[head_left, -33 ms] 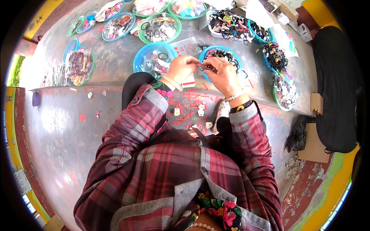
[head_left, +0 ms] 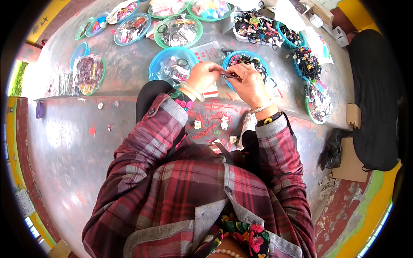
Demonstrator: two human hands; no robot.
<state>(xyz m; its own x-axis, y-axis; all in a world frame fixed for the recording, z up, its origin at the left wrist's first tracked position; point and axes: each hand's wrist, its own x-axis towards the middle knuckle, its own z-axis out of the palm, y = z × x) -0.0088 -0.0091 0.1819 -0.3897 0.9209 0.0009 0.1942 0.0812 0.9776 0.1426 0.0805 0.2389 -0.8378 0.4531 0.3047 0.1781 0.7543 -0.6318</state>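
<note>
Between my two hands stretches a small dark brownish strip (head_left: 229,75), too small to make out in detail. My left hand (head_left: 202,79) pinches its left end, a pale bangle at the wrist. The fingers of my right hand (head_left: 249,86) are closed on its other end, with a bracelet and a dark band below. Under the right fingers stands a blue basket (head_left: 226,62) of dark hair ties, partly hidden. Beside my left hand is a blue bowl (head_left: 153,69) holding clear plastic bags and a black ring-shaped band.
Several baskets of small goods line the raised ledge, including a green basket (head_left: 199,34) and a white tub (head_left: 241,38) of dark hair ties. Red scraps (head_left: 206,122) lie on the floor between my legs. At the right are a long black bag (head_left: 374,99) and cardboard (head_left: 349,165).
</note>
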